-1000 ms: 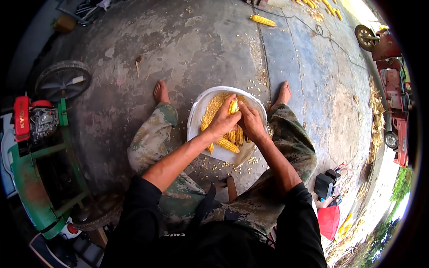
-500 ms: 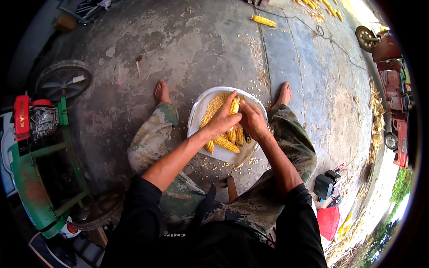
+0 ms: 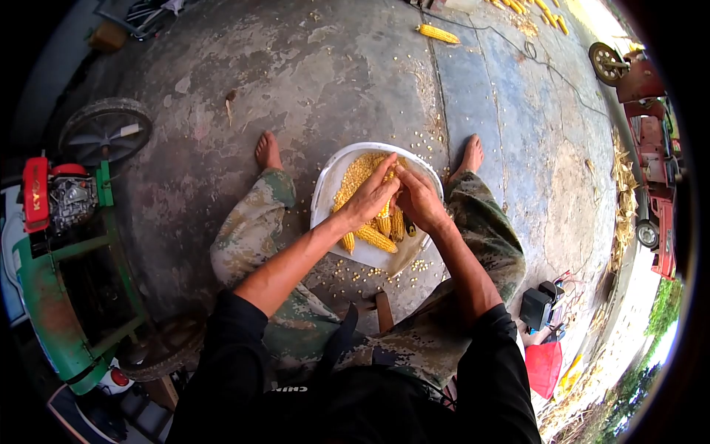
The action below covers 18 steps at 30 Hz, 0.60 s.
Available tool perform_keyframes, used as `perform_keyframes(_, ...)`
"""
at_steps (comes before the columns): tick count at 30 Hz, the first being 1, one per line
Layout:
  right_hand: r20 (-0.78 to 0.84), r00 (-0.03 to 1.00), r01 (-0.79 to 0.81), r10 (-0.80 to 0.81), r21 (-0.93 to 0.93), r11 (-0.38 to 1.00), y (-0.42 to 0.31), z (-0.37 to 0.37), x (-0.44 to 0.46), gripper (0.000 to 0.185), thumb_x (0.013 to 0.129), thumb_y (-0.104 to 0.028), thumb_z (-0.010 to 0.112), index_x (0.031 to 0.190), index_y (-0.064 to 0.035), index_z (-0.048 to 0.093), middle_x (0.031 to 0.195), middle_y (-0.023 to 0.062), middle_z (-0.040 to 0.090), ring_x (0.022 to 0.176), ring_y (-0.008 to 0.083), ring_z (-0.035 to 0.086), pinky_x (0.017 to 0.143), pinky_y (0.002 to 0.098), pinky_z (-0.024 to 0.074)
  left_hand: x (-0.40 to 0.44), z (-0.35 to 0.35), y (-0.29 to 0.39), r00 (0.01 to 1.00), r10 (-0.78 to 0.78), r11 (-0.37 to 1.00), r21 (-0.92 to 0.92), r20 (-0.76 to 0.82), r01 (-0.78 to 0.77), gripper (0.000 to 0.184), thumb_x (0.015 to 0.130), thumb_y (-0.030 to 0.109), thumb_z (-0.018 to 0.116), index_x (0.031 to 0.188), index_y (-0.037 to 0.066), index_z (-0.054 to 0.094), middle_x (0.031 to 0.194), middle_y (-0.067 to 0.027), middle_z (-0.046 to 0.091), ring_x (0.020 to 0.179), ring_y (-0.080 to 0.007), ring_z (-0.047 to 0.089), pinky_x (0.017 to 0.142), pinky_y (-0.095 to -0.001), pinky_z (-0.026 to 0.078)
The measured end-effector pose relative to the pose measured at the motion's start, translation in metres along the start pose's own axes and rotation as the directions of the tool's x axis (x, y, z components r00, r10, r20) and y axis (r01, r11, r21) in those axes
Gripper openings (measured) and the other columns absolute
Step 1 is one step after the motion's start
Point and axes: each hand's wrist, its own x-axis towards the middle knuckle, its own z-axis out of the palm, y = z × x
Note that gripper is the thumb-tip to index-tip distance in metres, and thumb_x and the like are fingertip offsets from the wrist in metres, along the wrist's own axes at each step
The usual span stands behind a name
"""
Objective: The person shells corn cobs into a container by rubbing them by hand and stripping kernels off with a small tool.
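Note:
A white tub (image 3: 322, 194) stands on the floor between my feet, with loose yellow kernels (image 3: 358, 172) and several corn cobs (image 3: 376, 238) in it. Over the tub, my left hand (image 3: 369, 198) is wrapped round a corn cob, which shows only in part between the hands. My right hand (image 3: 420, 198) presses against the same cob from the other side, its fingertips close to those of my left hand. Below the hands, more cobs lie in the near part of the tub.
Scattered kernels lie round the tub. One cob (image 3: 438, 33) lies farther off on the floor, near a cable (image 3: 529, 50). At left stands a green machine with a red engine (image 3: 35, 196); at right are a black box (image 3: 535, 308) and a red vehicle (image 3: 651, 148).
Both hands have shifted slightly over the tub, and the fingers have closed together more. The cob between them is now more covered.

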Motion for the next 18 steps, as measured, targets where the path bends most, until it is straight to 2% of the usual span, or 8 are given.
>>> perform_keyframes(3,-0.027,0.999,-0.024,0.025,0.041,0.999,0.000,0.005,-0.002,0.034,0.103,-0.026,0.048,0.121,0.0027,0.054,0.094,0.0071,0.060,0.080,0.0181,0.061,0.068,0.0329,0.0530,-0.005,0.004,0.007,0.992,-0.113,0.993,-0.025,-0.049,0.112,0.064,0.100,0.014,0.053,0.156,0.017,0.022,0.095,-0.0011,0.054,0.067,-0.0065,0.050,0.060,-0.0220,0.045)
perform_keyframes(7,-0.078,0.997,-0.002,0.010,0.098,0.995,0.007,0.000,0.002,0.033,0.103,-0.024,0.048,0.121,0.0037,0.054,0.098,0.0071,0.060,0.088,0.0182,0.061,0.072,0.0330,0.0527,-0.002,0.003,-0.001,0.990,-0.113,0.993,-0.022,-0.085,0.112,0.066,0.097,0.011,0.057,0.155,0.020,0.026,0.097,-0.0018,0.054,0.063,-0.0052,0.048,0.055,-0.0214,0.044)
perform_keyframes(10,-0.050,0.999,-0.007,0.009,0.025,1.000,0.022,-0.028,0.009,0.030,0.101,-0.019,0.048,0.120,0.0041,0.054,0.100,0.0087,0.061,0.086,0.0201,0.061,0.073,0.0331,0.0524,0.005,0.000,-0.013,0.987,0.081,0.962,0.270,-0.137,-0.042,0.066,0.095,0.009,0.059,0.154,0.016,0.030,0.095,-0.0017,0.055,0.065,-0.0058,0.050,0.057,-0.0204,0.044)
perform_keyframes(11,-0.021,0.984,0.164,-0.179,-0.305,0.938,0.041,-0.050,0.019,0.029,0.099,-0.018,0.049,0.118,0.0042,0.054,0.099,0.0090,0.060,0.083,0.0200,0.060,0.071,0.0321,0.0516,0.005,0.000,-0.015,0.987,0.105,0.959,0.277,-0.121,-0.068,0.065,0.095,0.012,0.058,0.153,0.015,0.030,0.098,-0.0021,0.056,0.067,-0.0061,0.051,0.058,-0.0207,0.045)
perform_keyframes(13,0.067,0.938,0.313,-0.341,-0.591,0.743,0.030,-0.033,0.014,0.028,0.097,-0.016,0.050,0.116,0.0044,0.055,0.097,0.0092,0.060,0.079,0.0200,0.058,0.070,0.0310,0.0508,0.005,-0.001,-0.010,0.986,0.128,0.955,0.283,-0.105,-0.094,0.063,0.095,0.014,0.057,0.153,0.013,0.031,0.100,-0.0024,0.056,0.068,-0.0065,0.052,0.060,-0.0211,0.046)
perform_keyframes(14,-0.003,0.984,0.169,-0.176,-0.242,0.955,0.017,-0.018,0.005,0.027,0.096,-0.016,0.051,0.114,0.0041,0.056,0.096,0.0096,0.059,0.077,0.0204,0.057,0.069,0.0306,0.0506,0.004,-0.002,-0.005,0.995,-0.006,0.996,0.092,-0.097,0.015,0.063,0.096,0.017,0.056,0.153,0.012,0.030,0.105,-0.0032,0.057,0.071,-0.0068,0.054,0.063,-0.0225,0.048)
perform_keyframes(15,-0.002,1.000,-0.009,0.010,0.151,0.989,0.002,0.000,-0.002,0.026,0.095,-0.015,0.052,0.111,0.0037,0.056,0.094,0.0099,0.059,0.075,0.0209,0.056,0.068,0.0301,0.0505,0.004,-0.002,0.000,0.989,-0.136,0.987,-0.100,-0.064,0.129,0.062,0.097,0.020,0.054,0.154,0.010,0.029,0.109,-0.0039,0.057,0.074,-0.0072,0.056,0.066,-0.0240,0.050)
perform_keyframes(18,0.033,0.998,0.049,-0.056,0.186,0.981,-0.001,0.008,-0.002,0.026,0.097,-0.020,0.054,0.108,0.0033,0.058,0.091,0.0093,0.058,0.076,0.0198,0.057,0.067,0.0321,0.0520,0.003,-0.003,0.007,0.984,-0.176,0.975,-0.145,-0.033,0.170,0.061,0.099,0.024,0.049,0.154,0.009,0.028,0.111,-0.0046,0.057,0.078,-0.0074,0.057,0.069,-0.0259,0.051)
